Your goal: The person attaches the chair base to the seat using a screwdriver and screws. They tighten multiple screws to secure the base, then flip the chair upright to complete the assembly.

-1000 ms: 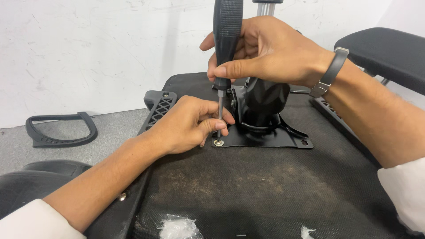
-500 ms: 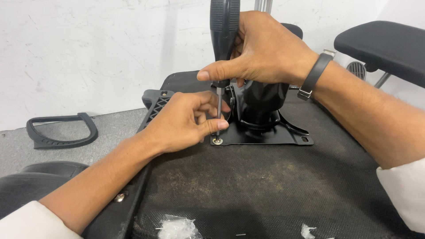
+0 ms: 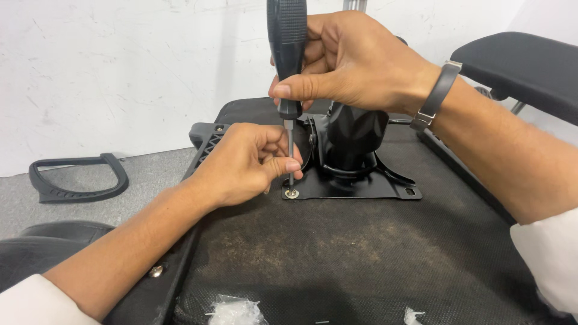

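A black-handled screwdriver [image 3: 288, 54] stands upright with its tip on a silver screw [image 3: 291, 194]. The screw sits at the front left corner of a black metal plate [image 3: 361, 188] on the underside of a black chair seat [image 3: 337, 253]. My right hand [image 3: 352, 57] grips the handle from the right. My left hand [image 3: 250, 162] pinches the thin metal shaft just above the screw. A black mechanism housing [image 3: 355, 135] rises from the plate behind the tool.
A loose black armrest loop [image 3: 78, 179] lies on the grey floor at the left. Another black chair part [image 3: 521, 63] is at the upper right. Small clear plastic wrappers [image 3: 235, 310] lie on the seat's near edge. A white wall stands behind.
The view has shifted slightly. Both hands stay on the screwdriver over the same screw; my right hand's grip on the handle has turned a little.
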